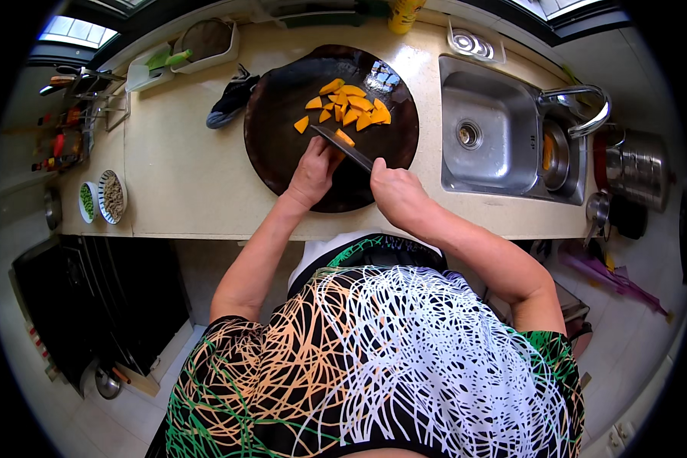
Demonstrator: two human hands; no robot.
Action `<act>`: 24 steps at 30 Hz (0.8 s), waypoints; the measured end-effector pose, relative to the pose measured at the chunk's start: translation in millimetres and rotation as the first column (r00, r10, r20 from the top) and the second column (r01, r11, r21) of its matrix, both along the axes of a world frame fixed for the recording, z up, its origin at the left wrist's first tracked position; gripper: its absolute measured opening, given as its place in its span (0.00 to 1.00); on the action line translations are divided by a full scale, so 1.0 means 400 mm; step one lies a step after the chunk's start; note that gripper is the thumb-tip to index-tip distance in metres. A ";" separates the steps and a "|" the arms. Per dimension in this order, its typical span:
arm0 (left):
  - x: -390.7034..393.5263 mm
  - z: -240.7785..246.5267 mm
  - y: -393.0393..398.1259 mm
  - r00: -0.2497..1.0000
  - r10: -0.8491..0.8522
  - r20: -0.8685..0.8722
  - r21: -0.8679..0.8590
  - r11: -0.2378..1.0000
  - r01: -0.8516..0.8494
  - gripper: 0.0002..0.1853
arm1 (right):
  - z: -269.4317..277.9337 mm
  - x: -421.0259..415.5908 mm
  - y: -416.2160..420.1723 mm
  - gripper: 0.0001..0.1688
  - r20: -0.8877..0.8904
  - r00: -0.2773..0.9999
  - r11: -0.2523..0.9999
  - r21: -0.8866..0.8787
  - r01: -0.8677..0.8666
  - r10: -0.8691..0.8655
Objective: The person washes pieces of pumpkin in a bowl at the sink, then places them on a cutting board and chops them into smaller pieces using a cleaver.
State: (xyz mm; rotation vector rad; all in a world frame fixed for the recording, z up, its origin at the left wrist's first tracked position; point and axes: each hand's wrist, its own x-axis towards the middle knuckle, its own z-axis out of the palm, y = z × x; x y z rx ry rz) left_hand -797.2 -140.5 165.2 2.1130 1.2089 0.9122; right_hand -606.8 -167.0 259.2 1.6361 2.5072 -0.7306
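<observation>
My right hand (398, 192) is closed around the handle of a kitchen knife (346, 150), whose blade slants up and left over a round dark cutting board (280, 154). Close against the blade, my left hand (314, 172) has its fingers bent at an orange piece of what looks like pumpkin (344, 138). Part of that piece shows beyond the blade; how the fingertips hold it is hidden behind the knife and hand. Several cut orange chunks (360, 103) lie in a loose pile on the board's upper middle, with one wedge (301, 124) a little apart at the left.
Right of the board is a steel sink (486, 172) with a faucet (592, 109) and a metal bowl (556, 154). A dark cloth (229, 103) touches the board's left side. Bowls of green pieces (87, 201) and brownish food (113, 197) stand at the counter's left.
</observation>
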 end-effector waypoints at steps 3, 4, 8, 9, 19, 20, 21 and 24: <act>0.020 0.004 -0.008 1.000 0.008 0.023 -0.004 1.000 -0.008 0.18 | 0.005 0.010 0.007 0.06 -0.035 0.999 1.000 0.023 -0.021 0.021; 0.025 0.005 -0.008 0.999 0.013 0.031 -0.004 1.000 -0.012 0.18 | 0.000 0.013 0.012 0.06 -0.044 0.999 1.000 0.005 -0.018 0.018; 0.040 0.001 -0.012 0.999 0.027 0.018 0.020 0.999 -0.027 0.20 | -0.056 0.050 0.017 0.07 -0.049 0.999 0.996 -0.086 0.012 -0.016; 0.041 0.000 -0.012 0.999 0.032 0.010 0.021 0.999 -0.033 0.20 | -0.066 0.063 0.019 0.07 -0.043 0.999 0.994 -0.109 0.023 -0.028; 0.024 -0.009 -0.003 0.999 0.035 0.007 0.038 0.999 -0.036 0.16 | -0.017 0.063 0.034 0.05 -0.075 0.996 0.993 -0.107 0.039 -0.048; 0.020 -0.011 -0.003 0.999 0.039 0.027 0.036 0.999 -0.040 0.16 | 0.001 0.055 0.034 0.06 -0.072 0.997 0.994 -0.108 0.018 -0.026; 0.023 -0.010 -0.003 0.999 0.035 0.033 0.039 0.999 -0.037 0.16 | 0.011 0.053 0.037 0.06 -0.058 0.998 0.992 -0.124 0.022 -0.029; 0.029 -0.004 -0.007 0.999 0.026 0.042 0.034 0.999 -0.028 0.16 | 0.014 0.057 0.047 0.06 -0.047 0.998 0.988 -0.153 0.029 -0.037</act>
